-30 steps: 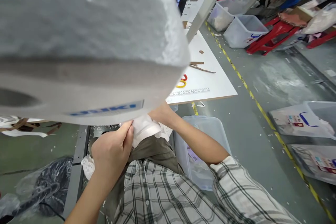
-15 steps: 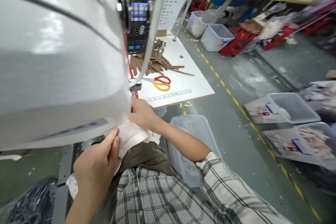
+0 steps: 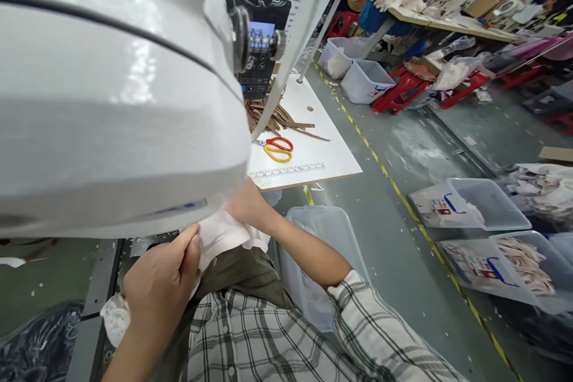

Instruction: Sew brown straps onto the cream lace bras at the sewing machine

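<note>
The large white head of a sewing machine fills the upper left and hides the needle area. Below its lower edge, my left hand is closed, thumb and forefinger pinching the edge of a pale pinkish-white fabric piece. At the fabric's far right side is my right hand, its fingers out of sight behind the machine head. The cloth drapes over my lap, and a bit of white lace shows beneath my left wrist.
On the white tabletop lie red-and-yellow-handled scissors, a clear ruler and brown strips. A control panel stands behind. A clear plastic bin sits beside my leg; more bins and red stools stand on the floor.
My view has shifted, so the machine head reaches further right and covers more of my right hand. My left hand keeps its pinch on the fabric.
</note>
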`<state>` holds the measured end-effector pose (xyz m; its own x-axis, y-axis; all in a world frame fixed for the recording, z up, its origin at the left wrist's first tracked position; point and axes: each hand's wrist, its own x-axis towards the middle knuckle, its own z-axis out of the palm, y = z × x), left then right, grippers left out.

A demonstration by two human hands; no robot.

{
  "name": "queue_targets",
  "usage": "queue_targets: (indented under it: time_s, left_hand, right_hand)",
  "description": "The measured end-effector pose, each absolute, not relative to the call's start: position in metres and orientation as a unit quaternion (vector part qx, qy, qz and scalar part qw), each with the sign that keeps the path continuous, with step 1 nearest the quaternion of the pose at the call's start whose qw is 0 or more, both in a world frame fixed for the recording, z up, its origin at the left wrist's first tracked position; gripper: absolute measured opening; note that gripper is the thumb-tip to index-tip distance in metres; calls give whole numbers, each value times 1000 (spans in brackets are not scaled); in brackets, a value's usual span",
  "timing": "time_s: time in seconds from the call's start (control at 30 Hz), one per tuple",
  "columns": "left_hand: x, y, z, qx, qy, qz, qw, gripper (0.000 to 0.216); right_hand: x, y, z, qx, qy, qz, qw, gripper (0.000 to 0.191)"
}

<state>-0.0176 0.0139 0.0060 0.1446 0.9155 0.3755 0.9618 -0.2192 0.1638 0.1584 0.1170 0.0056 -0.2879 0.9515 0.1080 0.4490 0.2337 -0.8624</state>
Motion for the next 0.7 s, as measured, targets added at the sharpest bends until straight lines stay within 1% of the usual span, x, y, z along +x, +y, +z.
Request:
queue_targets:
  time_s: [0.2,0.37,0.5,0.7]
  left_hand:
    - [-21,14,5,-757,-612,-221,58,31]
    - [-21,13,4,-755,-600,-256,68,28]
    - [-21,13,8,-758,-597,-253,67,28]
    - [-21,12,8,-752,-602,-262,63,29]
  right_hand:
    - [156,117,4,-485,-704,383,350,16]
    - [153,117,-1,-483,-713,372,346,18]
    - [153,116,-2,-480,-721,356,349,19]
    - [153,116,1,-482,-718,363,346,20]
